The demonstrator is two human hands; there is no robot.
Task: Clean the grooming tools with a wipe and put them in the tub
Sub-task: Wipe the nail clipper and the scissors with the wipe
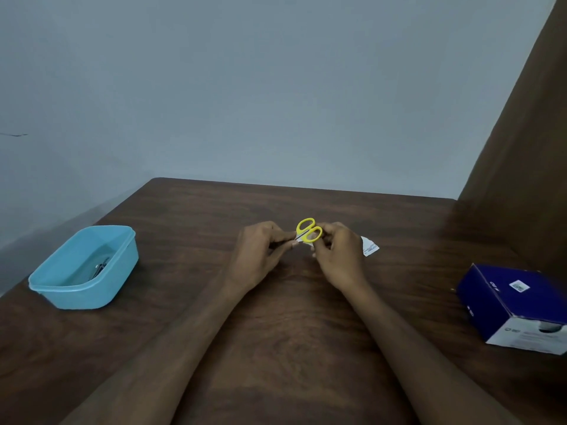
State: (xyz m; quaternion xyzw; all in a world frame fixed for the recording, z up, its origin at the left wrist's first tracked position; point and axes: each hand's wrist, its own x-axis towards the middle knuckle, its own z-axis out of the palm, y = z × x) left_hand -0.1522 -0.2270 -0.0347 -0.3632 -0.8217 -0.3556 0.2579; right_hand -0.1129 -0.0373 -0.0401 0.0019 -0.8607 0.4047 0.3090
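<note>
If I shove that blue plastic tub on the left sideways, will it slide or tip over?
The blue tub would probably slide rather than tip: it looks low and wide, sitting flat on the smooth wooden table. It seems light, since only a small metal tool lies inside, so a gentle push should move it. The tool may rattle or shift.

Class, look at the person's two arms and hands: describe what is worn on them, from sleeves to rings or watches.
Both forearms are bare as far as the picture shows. The left hand and right hand show no gloves, watch or bracelet; rings cannot be ruled out, as the fingers are small.
</note>
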